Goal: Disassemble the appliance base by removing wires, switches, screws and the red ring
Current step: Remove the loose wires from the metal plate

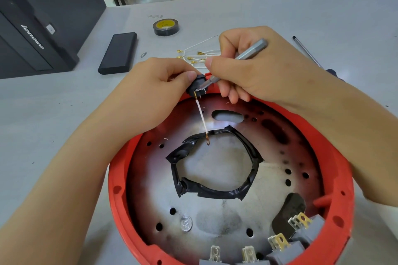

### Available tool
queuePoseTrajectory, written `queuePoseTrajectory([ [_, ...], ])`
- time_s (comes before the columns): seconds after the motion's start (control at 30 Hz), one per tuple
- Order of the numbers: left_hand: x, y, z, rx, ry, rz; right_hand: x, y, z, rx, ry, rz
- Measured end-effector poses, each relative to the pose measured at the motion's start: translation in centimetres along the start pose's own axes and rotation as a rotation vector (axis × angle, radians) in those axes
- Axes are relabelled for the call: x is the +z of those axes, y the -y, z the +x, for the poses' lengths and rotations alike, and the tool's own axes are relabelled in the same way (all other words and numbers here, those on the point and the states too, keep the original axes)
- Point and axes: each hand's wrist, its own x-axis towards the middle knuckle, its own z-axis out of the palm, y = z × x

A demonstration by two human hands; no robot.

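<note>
The appliance base lies open side up: a metal plate (215, 217) inside a red ring (120, 189). My left hand (150, 92) pinches a small black switch (195, 89) at the ring's far rim. My right hand (258, 71) grips a grey screwdriver (247, 51), its tip at the switch's terminals. A white wire (202, 117) hangs from the switch, ending in a ring lug over the plate's black-taped centre hole (215, 163). Several grey switches (280, 243) with brass tabs sit along the near rim. A screw (186, 223) lies on the plate.
Removed white wires (193, 56) with brass connectors lie on the grey table beyond my hands. A roll of black tape (165, 27), a flat black case (118, 52), a small bit (143, 54) and a second screwdriver (305, 51) lie nearby. A black computer tower (32, 34) stands far left.
</note>
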Motion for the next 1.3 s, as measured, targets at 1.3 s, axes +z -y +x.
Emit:
queuePoseTrajectory([
  [1.3, -0.9, 1.1, 0.4, -0.064, 0.276, -0.565, -0.5, 0.8, -0.7, -0.016, -0.087, 0.285],
])
